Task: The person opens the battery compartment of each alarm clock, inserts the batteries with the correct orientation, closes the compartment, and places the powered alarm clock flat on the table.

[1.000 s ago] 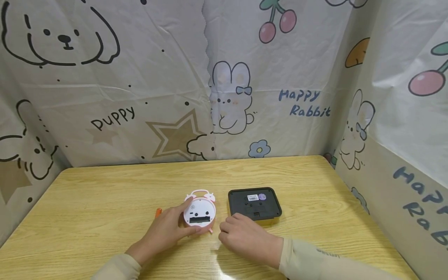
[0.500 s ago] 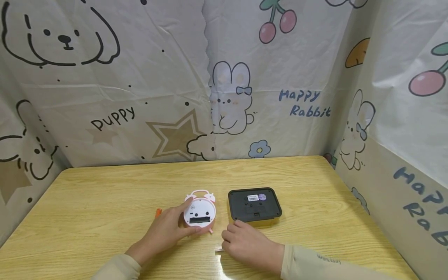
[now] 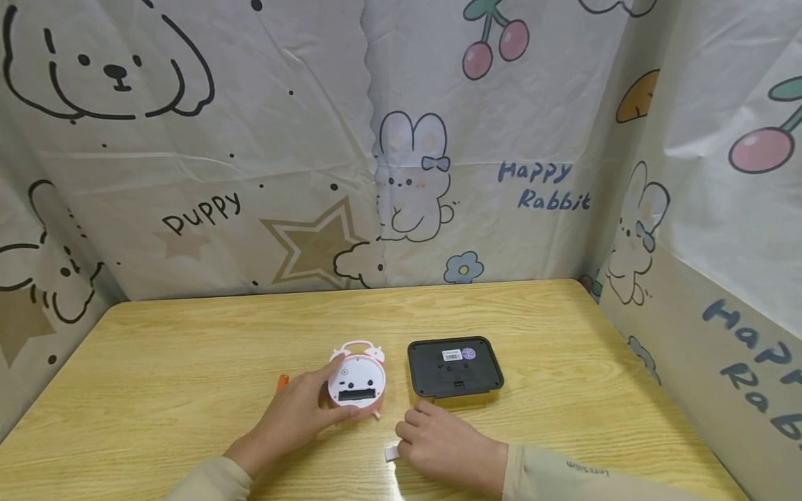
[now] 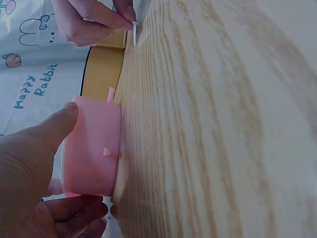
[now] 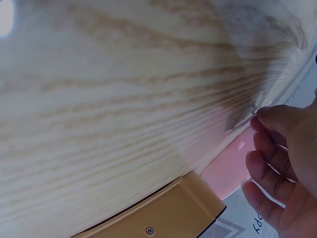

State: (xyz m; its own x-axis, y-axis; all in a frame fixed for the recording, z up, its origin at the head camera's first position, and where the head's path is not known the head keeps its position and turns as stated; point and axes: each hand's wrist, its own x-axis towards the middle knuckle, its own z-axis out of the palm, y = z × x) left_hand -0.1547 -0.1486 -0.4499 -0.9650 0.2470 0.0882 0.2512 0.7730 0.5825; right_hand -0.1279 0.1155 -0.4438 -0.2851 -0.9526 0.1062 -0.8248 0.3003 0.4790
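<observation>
A pink alarm clock (image 3: 357,376) lies with its white back up, the battery slot (image 3: 356,394) uncovered and dark inside. My left hand (image 3: 299,407) grips it from the left, thumb and fingers on opposite sides of the case. In the left wrist view the clock's pink side (image 4: 94,148) fills the grasp. To the right, my right hand (image 3: 447,442) pinches a small flat white battery cover (image 3: 391,454) between thumb and forefinger, low over the table. Seen edge-on in the left wrist view, the battery cover (image 4: 134,33) is a thin strip.
A black-backed device with a yellow body (image 3: 456,365) lies face down behind my right hand. An orange object (image 3: 283,381) is partly hidden behind my left hand. A printed cloth (image 3: 288,139) hangs behind the wooden table (image 3: 188,348).
My right hand has drawn slightly toward the table's near edge, and the battery cover has come into view with its flat side showing. My left hand and the clock have stayed put.
</observation>
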